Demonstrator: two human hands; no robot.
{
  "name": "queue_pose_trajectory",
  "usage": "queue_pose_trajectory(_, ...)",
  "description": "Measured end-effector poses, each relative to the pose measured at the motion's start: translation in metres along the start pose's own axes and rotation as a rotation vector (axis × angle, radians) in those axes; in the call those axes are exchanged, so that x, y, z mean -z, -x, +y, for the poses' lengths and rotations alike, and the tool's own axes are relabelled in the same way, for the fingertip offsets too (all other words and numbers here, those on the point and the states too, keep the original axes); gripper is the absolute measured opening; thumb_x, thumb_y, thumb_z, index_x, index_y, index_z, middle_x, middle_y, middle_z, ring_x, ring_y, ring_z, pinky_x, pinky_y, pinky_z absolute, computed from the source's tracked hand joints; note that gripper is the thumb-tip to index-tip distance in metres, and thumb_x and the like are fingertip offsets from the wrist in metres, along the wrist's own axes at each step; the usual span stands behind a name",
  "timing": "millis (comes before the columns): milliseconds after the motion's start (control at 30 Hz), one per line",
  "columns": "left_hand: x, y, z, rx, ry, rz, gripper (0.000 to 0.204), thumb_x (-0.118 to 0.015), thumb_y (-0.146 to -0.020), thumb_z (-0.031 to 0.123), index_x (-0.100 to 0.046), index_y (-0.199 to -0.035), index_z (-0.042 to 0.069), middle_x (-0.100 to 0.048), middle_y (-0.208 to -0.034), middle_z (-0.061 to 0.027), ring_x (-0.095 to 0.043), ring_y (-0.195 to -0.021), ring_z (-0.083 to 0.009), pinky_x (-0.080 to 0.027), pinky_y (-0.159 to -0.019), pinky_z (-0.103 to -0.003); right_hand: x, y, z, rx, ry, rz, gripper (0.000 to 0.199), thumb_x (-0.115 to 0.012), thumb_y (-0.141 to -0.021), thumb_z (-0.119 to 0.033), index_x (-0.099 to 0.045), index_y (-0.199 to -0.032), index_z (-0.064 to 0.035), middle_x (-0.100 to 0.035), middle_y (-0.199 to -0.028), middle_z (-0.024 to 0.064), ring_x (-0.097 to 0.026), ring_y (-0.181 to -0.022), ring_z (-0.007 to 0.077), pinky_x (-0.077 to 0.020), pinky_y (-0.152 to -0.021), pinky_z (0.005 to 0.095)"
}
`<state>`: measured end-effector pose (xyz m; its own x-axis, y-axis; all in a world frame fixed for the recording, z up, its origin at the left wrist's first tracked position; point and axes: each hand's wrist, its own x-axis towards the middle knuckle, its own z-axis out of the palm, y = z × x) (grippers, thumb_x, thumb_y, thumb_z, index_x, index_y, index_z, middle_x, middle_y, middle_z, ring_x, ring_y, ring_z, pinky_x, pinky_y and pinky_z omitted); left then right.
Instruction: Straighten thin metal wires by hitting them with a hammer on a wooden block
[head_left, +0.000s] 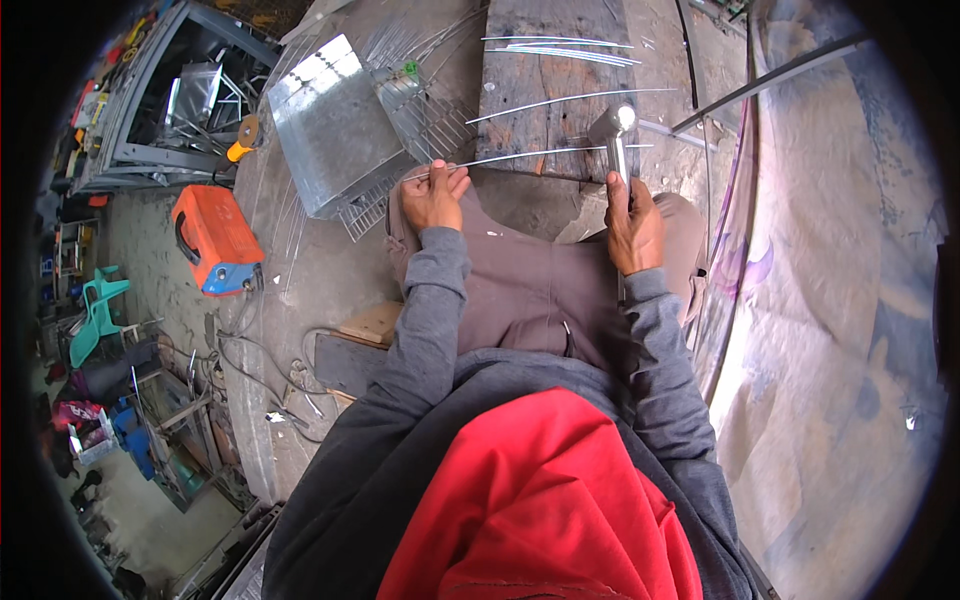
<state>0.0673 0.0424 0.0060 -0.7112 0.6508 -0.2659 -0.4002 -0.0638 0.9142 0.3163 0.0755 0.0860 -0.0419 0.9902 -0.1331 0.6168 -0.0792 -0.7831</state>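
Wire rod (530, 154) crosswise on wooden board (550, 60), left-hand (432, 195) pinched, hammer (614, 135) in right hand (634, 230).

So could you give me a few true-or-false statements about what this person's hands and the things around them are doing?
1. The right hand grips a metal hammer. True.
2. The left hand holds a red screwdriver. False: its fingers pinch a thin metal wire.
3. The wire lies across a worn wooden block. True.
4. The orange machine sits on the wooden block. False: it stands on the floor to the person's left.
5. A wire grid lies beside a sheet-metal tray, ahead of the left hand. True.
6. The hammer head is on the floor. False: it is over the block, near the wire.
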Motion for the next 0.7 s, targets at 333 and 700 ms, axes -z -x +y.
queue_pose_trajectory(333, -0.001, 0.012, 0.009, -0.054, 0.162, 0.095, 0.03, -0.065, -0.097, 0.016, -0.043, -0.108, -0.001, -0.063, -0.102, -0.0217, -0.071, -0.09, -0.0311, -0.064, -0.078, -0.04, -0.002, 0.028, 0.035, -0.055, 0.025, 0.1, 0.052, -0.047, -0.103, -0.05, -0.062, -0.102, -0.0004, -0.062, -0.074, 0.0229, -0.063, -0.071, 0.0375, -0.0472, -0.067, 0.046)
queue_pose_trajectory(700, -0.06, 0.088, 0.107, -0.703, 0.017, -0.116, 0.033, -0.077, -0.087, 0.006, -0.047, -0.102, 0.003, -0.065, -0.088, -0.0148, -0.069, -0.07, -0.0218, -0.062, -0.067, -0.032, 0.0, 0.025, 0.049, -0.162, -0.103, 0.008, 0.048, -0.048, -0.103, -0.049, -0.058, -0.097, -0.0021, -0.061, -0.075, 0.022, -0.059, -0.067, 0.0368, -0.0467, -0.067, 0.0457)
